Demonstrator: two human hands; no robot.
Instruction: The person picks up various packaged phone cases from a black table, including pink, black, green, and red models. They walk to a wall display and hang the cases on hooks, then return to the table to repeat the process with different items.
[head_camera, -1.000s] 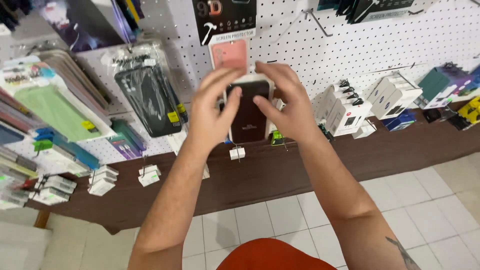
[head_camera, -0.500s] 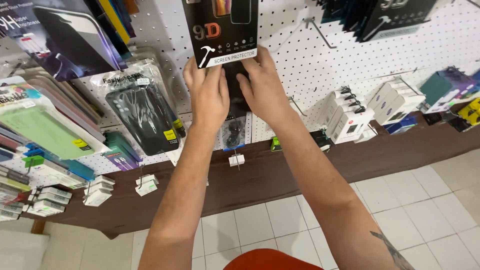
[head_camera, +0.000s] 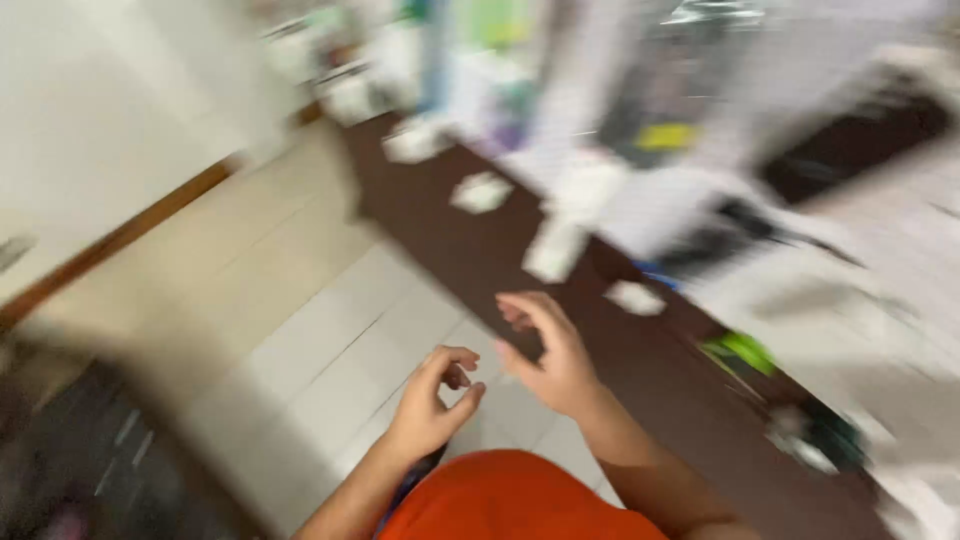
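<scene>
Above the pale floor tiles (head_camera: 330, 350), low in front of my orange shirt (head_camera: 520, 500), both my hands are empty. My left hand (head_camera: 435, 400) is loosely curled, fingers bent in toward the thumb but closed on nothing. My right hand (head_camera: 550, 355) is relaxed and half open, fingers slightly bent, palm turned toward the left one; the two are near each other but not touching. Both forearms rise from the bottom edge, the right one crossing in front of the dark brown counter (head_camera: 560, 270). Everything is badly smeared by motion. On the counter lie several small white packets (head_camera: 482, 192), and a green item (head_camera: 742, 352) shows farther along its edge. Behind it, the white wall display (head_camera: 800, 250) is a blur of hanging packages I cannot tell apart.
</scene>
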